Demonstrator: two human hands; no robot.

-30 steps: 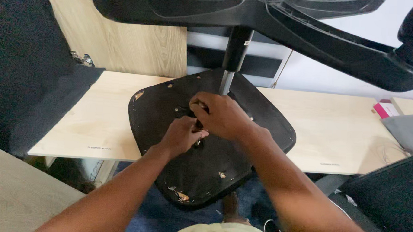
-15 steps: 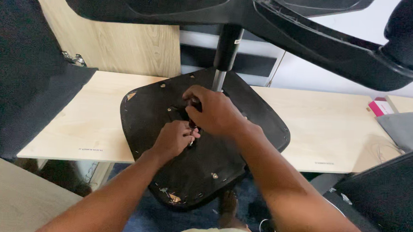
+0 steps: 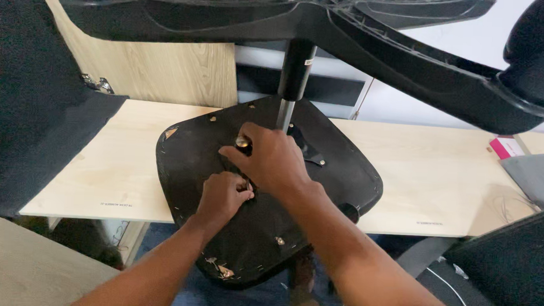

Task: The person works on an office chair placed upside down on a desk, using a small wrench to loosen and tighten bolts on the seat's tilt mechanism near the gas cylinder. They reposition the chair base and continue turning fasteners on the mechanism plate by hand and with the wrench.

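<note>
Chair parts fill the view. Biggest is the black star-shaped chair base (image 3: 363,34), turned upside down so its legs spread out at the top, with a wheel (image 3: 536,54) at the right end. A metal post (image 3: 293,80) runs from the base down to the black seat bottom (image 3: 338,168). The seat lies face down on the pale wood counter (image 3: 442,179), which keeps it flat and lets its underside be reached.

Both hands rest on the middle of the seat, close to the post. The right hand (image 3: 271,162) is curled over the metal plate there, near a small shiny bolt (image 3: 243,142). The left hand (image 3: 221,196) is shut in a fist just below, pinching something too small to make out.

No box or bin shows here. A pink thing (image 3: 503,146) lies far right on the counter.
</note>
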